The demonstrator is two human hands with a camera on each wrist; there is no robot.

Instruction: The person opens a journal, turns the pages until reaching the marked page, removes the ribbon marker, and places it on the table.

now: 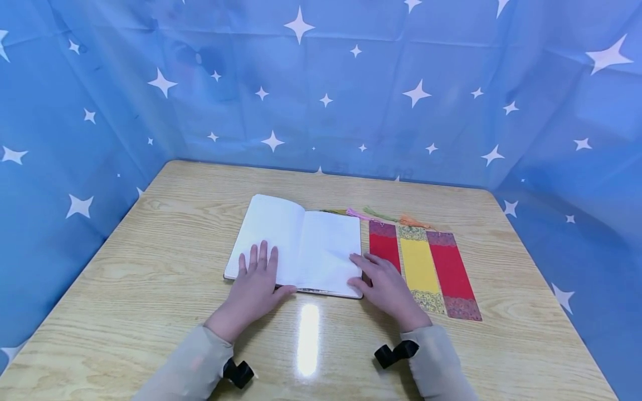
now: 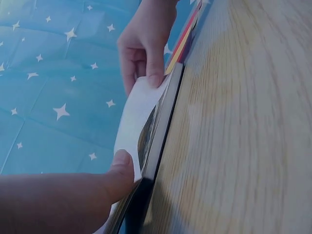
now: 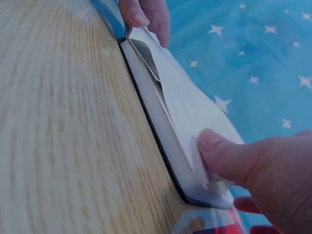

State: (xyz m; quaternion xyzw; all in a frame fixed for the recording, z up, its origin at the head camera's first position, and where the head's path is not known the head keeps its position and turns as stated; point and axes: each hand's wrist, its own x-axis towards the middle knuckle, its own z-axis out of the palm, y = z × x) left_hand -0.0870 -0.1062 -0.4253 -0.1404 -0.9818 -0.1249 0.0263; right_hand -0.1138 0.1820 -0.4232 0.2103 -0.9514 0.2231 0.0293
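Note:
An open notebook with blank-looking white pages lies on the table. My left hand rests on the lower part of its left page, fingers straight and spread, thumb reaching toward the spine. At the right edge, my right hand touches the right page with relaxed fingertips and thumb. In the right wrist view, the thumb rests on the page, which bulges above the pages below. Dark patterned material shows in the gap near the spine, its larger part hidden.
Right of the notebook lie a red bookmark, partly under my right hand, a yellow one and another red one. Pink, green and orange tassels lie above them. A starry blue curtain borders the wooden table.

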